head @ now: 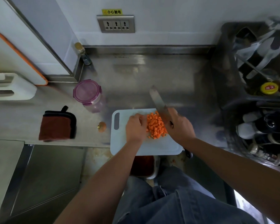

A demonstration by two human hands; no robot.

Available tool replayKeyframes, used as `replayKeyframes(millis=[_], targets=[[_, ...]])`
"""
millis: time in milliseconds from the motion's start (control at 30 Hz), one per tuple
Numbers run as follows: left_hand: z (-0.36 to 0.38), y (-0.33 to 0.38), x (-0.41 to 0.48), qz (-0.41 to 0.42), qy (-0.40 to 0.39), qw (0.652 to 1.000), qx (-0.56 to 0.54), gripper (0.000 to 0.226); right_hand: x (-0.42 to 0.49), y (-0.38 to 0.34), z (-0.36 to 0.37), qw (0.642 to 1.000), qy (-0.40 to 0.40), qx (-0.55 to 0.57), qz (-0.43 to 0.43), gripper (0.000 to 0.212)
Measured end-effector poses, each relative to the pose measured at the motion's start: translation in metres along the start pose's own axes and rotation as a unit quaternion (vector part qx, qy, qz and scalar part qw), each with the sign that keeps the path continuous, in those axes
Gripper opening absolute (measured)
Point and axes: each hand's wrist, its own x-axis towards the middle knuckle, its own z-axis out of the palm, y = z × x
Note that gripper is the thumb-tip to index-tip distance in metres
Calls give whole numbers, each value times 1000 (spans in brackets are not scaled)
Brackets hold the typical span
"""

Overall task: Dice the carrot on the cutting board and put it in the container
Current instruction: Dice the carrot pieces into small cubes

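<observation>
A pile of diced carrot (156,126) lies on the white cutting board (158,147) at the counter's front edge. My left hand (135,126) presses against the pile's left side with its fingers curved around it. My right hand (180,126) grips the handle of a large knife (158,101), whose blade rests against the pile's right side and points away from me. A clear container with a closed purple lid (87,92) stands to the upper left of the board. A carrot end piece (101,126) lies on the counter left of the board.
A folded brown cloth (57,125) lies further left. A black rack with bottles and utensils (262,88) fills the right side. A small bottle (82,53) stands by the back wall, under a wall socket (115,24). A red bin (143,165) sits below the counter edge.
</observation>
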Motion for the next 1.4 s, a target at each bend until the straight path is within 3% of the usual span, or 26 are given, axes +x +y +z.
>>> replayKeyframes(millis=[67,133,267,367,433,500,567,600,667,800,933,967,1067,1167,1200,1333,1400], targets=[[-4,15,1,-90,-69,976,-186,52,-2,-6,4,997,0,-75,-29,47],[-4,24,1,-141,-93,947,-272,61,-5,-14,8,990,-29,-118,-68,53],[-6,18,4,-141,-22,966,-217,37,-5,-12,14,986,-109,-51,-118,52],[-12,7,7,-164,-5,957,-238,33,-1,-9,8,986,-89,134,-42,25],[-14,2,6,-190,-8,949,-252,33,5,-13,4,943,-57,316,87,21],[-16,1,2,-208,-6,943,-261,30,12,-24,1,835,-85,506,197,22],[-18,-1,-2,-213,-7,940,-267,28,15,-33,4,744,-155,605,237,20],[-18,-1,-4,-213,-8,940,-268,27,15,-37,8,726,-186,616,244,20],[-19,-4,-7,-220,-11,938,-266,27,15,-42,16,718,-198,617,255,22],[-26,-8,-16,-237,-2,934,-268,27,19,-37,25,733,-123,609,277,28],[-28,-13,-18,-241,12,931,-272,28,13,-40,34,698,-151,645,273,24],[-28,-14,-18,-244,15,930,-274,28,12,-41,36,709,-154,632,274,23],[-28,-17,-16,-236,13,934,-269,29,17,-40,37,790,-104,543,264,18],[-26,-17,-12,-225,24,941,-251,37,16,-40,33,806,-106,530,243,18],[-26,-13,-11,-223,35,943,-246,34,14,-39,31,832,-102,497,224,18],[-23,5,-5,-214,88,945,-229,42,1,-34,15,955,-70,272,98,16],[-17,18,-1,-213,99,945,-230,43,-7,-27,7,984,-90,154,27,36]])
